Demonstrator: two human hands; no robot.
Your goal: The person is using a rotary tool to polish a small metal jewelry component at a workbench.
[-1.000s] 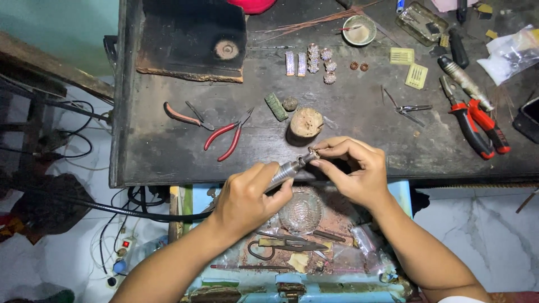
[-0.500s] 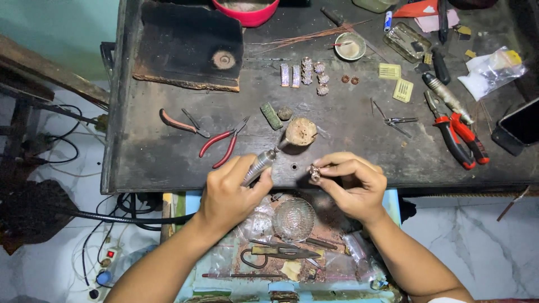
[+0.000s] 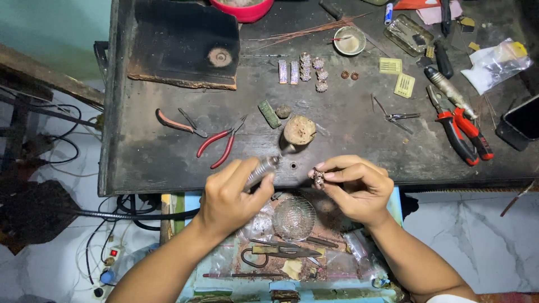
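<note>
A small jewellery piece is held beside a handheld rotary tool at the near edge of a dark table [image 3: 168,168].

At left of centre, red-handled pliers [image 3: 220,147] are laid on the table. Below them, the left hand [image 3: 230,196] is clenched round the metal handpiece [image 3: 264,167], its tip aimed up-right toward a round wooden stump [image 3: 299,130]. Right of centre, the small ornate metal piece [image 3: 318,178] is pinched in the fingertip grip of the right hand [image 3: 356,188], just apart from the tool. Several similar pieces [image 3: 306,70] are seen lined up in the upper middle, seemingly worked or waiting; which cannot be told. Red cutters [image 3: 463,134] lie at far right.
</note>
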